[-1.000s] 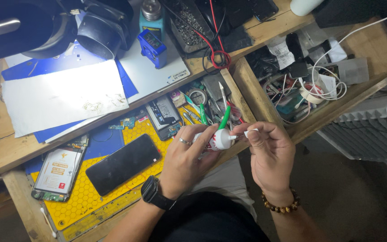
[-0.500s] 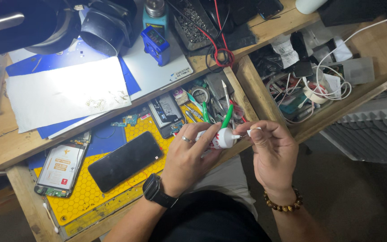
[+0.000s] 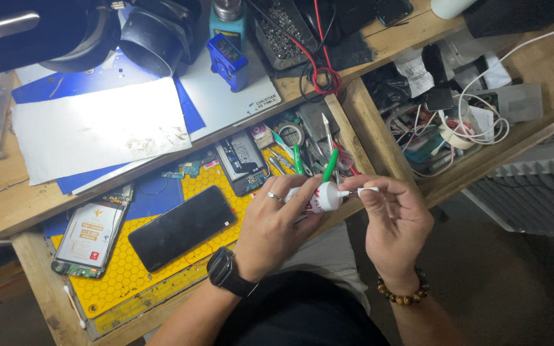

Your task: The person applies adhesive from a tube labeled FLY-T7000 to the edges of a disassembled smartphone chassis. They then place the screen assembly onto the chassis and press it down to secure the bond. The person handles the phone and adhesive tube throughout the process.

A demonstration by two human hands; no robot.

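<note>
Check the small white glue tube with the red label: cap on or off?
Off. The small white glue tube in the left hand shows a bare nozzle; the right hand pinches the small white cap just beyond it.

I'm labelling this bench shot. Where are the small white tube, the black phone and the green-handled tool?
small white tube (image 3: 320,197), head view, on its white body.
black phone (image 3: 181,227), head view, middle of its dark screen.
green-handled tool (image 3: 331,165), head view, on the green grip.

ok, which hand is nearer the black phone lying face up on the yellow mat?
Left. The left hand holds the small white tube just right of the black phone; the right hand is farther right, off the yellow mat.
</note>
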